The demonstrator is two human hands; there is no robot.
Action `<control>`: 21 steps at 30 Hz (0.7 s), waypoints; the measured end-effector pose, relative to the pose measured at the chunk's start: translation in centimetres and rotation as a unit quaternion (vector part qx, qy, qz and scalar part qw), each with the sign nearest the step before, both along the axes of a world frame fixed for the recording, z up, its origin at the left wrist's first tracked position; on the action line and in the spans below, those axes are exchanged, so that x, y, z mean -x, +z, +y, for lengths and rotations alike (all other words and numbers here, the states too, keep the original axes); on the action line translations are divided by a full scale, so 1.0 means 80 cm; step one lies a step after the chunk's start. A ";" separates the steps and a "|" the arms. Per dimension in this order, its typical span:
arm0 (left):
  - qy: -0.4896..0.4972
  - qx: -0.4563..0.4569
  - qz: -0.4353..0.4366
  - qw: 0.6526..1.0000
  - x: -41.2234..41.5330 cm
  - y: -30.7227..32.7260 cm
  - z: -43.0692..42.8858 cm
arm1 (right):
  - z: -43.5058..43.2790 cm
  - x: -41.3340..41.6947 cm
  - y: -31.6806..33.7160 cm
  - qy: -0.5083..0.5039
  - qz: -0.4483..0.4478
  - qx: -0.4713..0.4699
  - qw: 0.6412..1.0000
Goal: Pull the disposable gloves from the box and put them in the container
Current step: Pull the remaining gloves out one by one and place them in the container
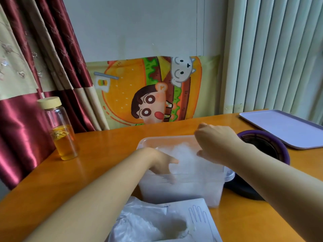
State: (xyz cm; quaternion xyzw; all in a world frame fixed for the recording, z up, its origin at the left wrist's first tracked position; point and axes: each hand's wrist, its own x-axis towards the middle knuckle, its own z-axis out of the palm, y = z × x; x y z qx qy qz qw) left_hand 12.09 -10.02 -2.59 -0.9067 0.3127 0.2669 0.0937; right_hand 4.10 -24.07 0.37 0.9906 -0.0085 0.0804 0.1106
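Room: one pale wall [139,23], one dark red and beige curtain [21,119] at the left, one set of white vertical slats [279,58] at the right.
Table [104,168]: one, orange-brown wood, shiny; it carries all the things below.
Poster [122,95]: one, a cartoon burger, on the wall behind the table.
Tray [283,128]: one, lilac, flat, at the far right.
Container [183,191]: one, clear plastic, in the middle, without lid.
Box [202,217]: one, white, a hand outline drawn on it, just in front of the container.
Round object [279,145]: one, purple and black, right of the container.
Bottle [61,130]: one, glass, cream cap, amber liquid, upright at the left.
Hands: two. The left hand [160,159] reaches down into the container with fingers straight, touching the gloves. The right hand [215,142] is over the far right rim with fingers curled; if it pinches a glove, I cannot tell.
Gloves in container [185,154]: a translucent heap, not countable.
Gloves at box [145,222]: a crumpled bunch coming out of the opening.
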 end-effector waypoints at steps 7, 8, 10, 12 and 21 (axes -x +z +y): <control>-0.008 -0.015 0.052 0.998 -0.004 -0.007 0.001 | 0.002 -0.051 -0.055 0.036 0.275 -0.043 0.960; -0.003 -0.016 0.052 0.999 -0.006 -0.009 0.005 | -0.005 -0.057 -0.065 0.017 0.297 -0.049 0.954; 0.013 -0.036 0.040 0.998 -0.008 -0.014 0.007 | -0.011 -0.063 -0.076 -0.001 0.319 -0.047 0.947; 0.020 -0.051 0.026 0.998 -0.007 -0.022 0.005 | -0.011 -0.067 -0.082 -0.020 0.328 -0.043 0.943; 0.039 0.056 0.010 0.998 -0.003 0.002 0.014 | -0.010 -0.049 -0.061 0.027 0.273 -0.054 0.960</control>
